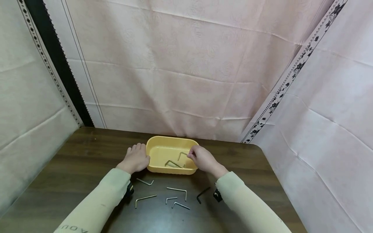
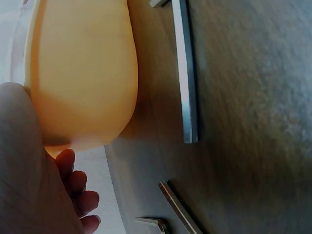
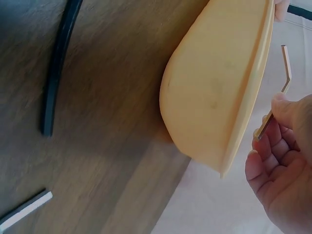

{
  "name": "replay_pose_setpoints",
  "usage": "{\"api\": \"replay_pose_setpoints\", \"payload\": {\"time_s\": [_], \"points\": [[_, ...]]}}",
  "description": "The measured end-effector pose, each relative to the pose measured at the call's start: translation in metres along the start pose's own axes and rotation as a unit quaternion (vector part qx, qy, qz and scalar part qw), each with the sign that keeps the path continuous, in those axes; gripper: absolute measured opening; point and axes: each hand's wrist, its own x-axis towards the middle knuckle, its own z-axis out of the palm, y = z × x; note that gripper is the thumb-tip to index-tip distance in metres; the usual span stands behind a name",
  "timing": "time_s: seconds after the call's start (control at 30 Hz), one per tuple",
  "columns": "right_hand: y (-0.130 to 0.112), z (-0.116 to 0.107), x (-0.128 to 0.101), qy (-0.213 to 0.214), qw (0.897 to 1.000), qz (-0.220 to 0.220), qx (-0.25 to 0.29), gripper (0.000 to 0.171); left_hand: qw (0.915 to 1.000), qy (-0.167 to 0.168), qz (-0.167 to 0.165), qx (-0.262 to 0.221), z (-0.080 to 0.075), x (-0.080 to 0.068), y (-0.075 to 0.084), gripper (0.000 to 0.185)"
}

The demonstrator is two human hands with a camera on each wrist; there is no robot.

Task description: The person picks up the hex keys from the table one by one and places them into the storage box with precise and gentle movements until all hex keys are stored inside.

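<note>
A yellow plastic bin (image 1: pixel 172 170) stands near the back edge of the table. My left hand (image 1: pixel 134 158) holds its left end, thumb over the rim and the other fingers outside. Over the bin's right end, my right hand (image 1: pixel 202 158) pinches a hex key (image 3: pixel 286 73) between thumb and fingers, its bent end pointing away from the hand. Inside the bin lie a few more brass-toned hex keys (image 1: pixel 175 164). The left thumb is hidden in the left wrist view, behind the hand.
In front of the bin, several loose hex keys lie on the dark wooden table (image 1: pixel 102 145): a brass one (image 1: pixel 145 196), silver ones such as the larger one (image 1: pixel 176 189), and a black one (image 1: pixel 203 194) at the right. Pale cloth (image 1: pixel 175 81) hangs behind the table and along both sides.
</note>
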Motion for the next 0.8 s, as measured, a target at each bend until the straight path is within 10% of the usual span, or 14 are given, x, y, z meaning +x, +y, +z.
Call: {"api": "replay_pose_setpoints", "payload": {"time_s": [0.8], "points": [[-0.009,0.044,0.036,-0.057,0.998,0.02,0.004,0.025,0.9997,0.004,-0.022,0.003,0.005,0.0,0.003,0.032]]}}
